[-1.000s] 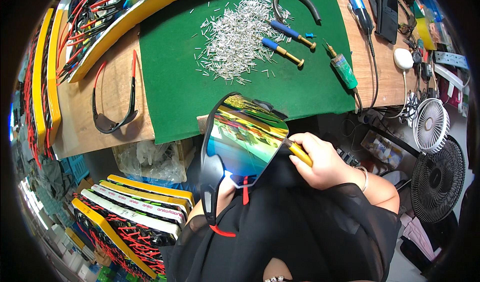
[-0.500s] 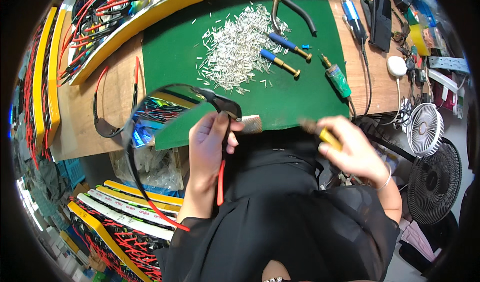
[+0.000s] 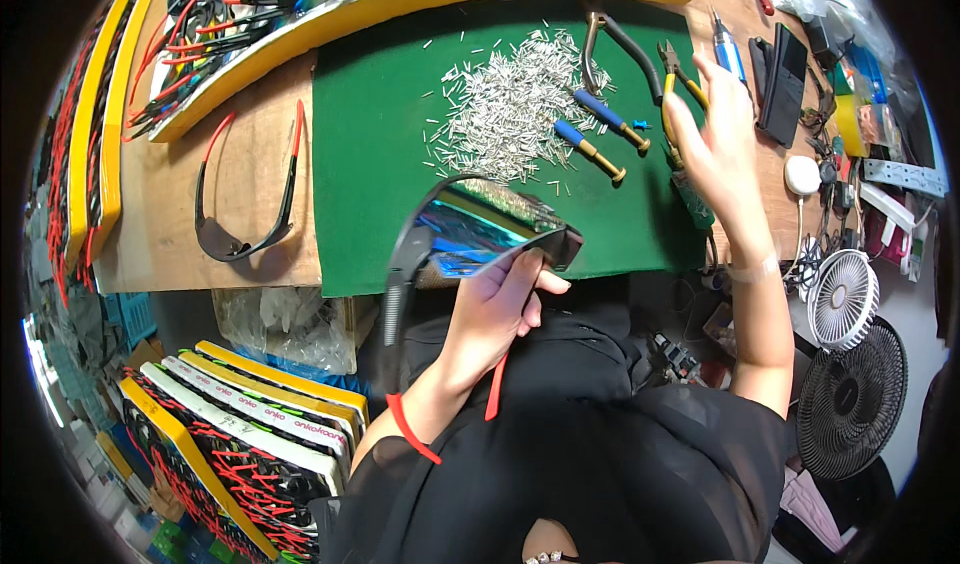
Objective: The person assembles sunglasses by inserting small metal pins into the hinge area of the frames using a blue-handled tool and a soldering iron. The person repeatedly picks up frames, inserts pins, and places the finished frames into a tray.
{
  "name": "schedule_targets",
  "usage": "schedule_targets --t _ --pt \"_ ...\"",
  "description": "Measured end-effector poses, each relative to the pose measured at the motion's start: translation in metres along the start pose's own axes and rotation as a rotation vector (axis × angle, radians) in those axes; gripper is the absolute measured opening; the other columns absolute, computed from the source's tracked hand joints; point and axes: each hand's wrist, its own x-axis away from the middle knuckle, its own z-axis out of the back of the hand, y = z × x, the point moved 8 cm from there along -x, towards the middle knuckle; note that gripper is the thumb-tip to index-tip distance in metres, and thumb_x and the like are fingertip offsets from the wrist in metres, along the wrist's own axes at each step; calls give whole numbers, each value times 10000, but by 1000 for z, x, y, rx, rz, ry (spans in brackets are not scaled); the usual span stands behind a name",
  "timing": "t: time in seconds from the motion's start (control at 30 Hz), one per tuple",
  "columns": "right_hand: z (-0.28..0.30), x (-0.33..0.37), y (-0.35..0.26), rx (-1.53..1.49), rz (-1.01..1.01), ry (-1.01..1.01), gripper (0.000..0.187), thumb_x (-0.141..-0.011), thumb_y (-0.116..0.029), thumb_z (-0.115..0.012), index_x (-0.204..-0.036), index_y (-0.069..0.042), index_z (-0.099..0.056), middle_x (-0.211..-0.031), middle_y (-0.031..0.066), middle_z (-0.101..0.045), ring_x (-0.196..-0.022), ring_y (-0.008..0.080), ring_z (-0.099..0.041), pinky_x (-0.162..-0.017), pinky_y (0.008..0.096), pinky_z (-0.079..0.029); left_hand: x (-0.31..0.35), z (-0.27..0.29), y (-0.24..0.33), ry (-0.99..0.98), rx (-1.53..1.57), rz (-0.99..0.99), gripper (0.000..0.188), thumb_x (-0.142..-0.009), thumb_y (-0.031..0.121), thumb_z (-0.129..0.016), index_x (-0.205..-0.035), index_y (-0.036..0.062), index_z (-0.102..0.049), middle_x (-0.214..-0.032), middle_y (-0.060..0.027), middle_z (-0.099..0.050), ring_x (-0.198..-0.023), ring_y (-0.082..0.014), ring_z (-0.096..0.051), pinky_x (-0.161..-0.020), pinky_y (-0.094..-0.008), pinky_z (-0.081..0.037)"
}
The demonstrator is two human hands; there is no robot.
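Note:
My left hand (image 3: 497, 307) grips a pair of wraparound sunglasses (image 3: 475, 226) at one end of the frame. Their mirrored lens shines blue-green, and the black temples end in red tips. At the right edge of the green mat (image 3: 380, 164), my right hand (image 3: 722, 149) is stretched out with thumb and forefinger apart. Between and beside them lie cutting pliers (image 3: 670, 64) with yellow handles, partly covered by the fingers. Just under this hand is a green-handled tool (image 3: 692, 199). Two blue-and-brass hand tools (image 3: 590, 152) lie beside a heap of small silver pins (image 3: 510, 109).
Another pair of sunglasses (image 3: 240, 249) rests on the wood at left. Black-handled pliers (image 3: 630, 49) lie at the mat's far side. A yellow-edged box of glasses (image 3: 420, 4) spans the back. At right are a black phone (image 3: 785, 84) and a white fan (image 3: 842, 299).
My right hand has carried the yellow-handled pliers from the mat's near edge to its far right, and its fingers have spread. My left hand has shifted right, turning the sunglasses.

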Motion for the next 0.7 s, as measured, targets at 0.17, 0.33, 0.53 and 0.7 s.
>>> schedule_targets --t 0.17,0.33,0.53,0.7 --pt "-13 60 -86 -807 -158 -737 483 -742 -180 -643 -1140 15 -452 -922 133 -541 -611 200 -550 -612 302 -467 -3 -2 -13 -119 -248 56 213 -914 183 -443 -851 2 -536 -712 -76 -603 -428 -45 -414 -382 -175 -324" --pt "-29 64 -86 -740 -67 -538 145 -760 -83 -569 -871 8 -549 -705 163 -575 -623 286 -592 -567 311 -471 1 -6 -19 -230 -2 62 197 -902 141 -449 -1007 -17 -500 -872 -112 -595 -532 -77 -499 -472 -186 -420" --pt "-44 73 -85 -977 -420 -759 175 -865 -131 -509 -945 19 -551 -675 89 -616 -512 117 -578 -488 249 -471 17 -3 -24 -229 202 138 307 -916 161 -425 -1183 13 -457 -840 -66 -605 -433 -15 -386 -390 -145 -282" --pt "-55 90 -75 -1057 -614 -830 138 -847 -87 -515 -909 33 -544 -668 94 -602 -493 108 -562 -436 233 -455 20 -11 -21 -148 89 99 279 -914 143 -422 -1151 16 -494 -813 -60 -608 -433 -1 -342 -402 -140 -269"
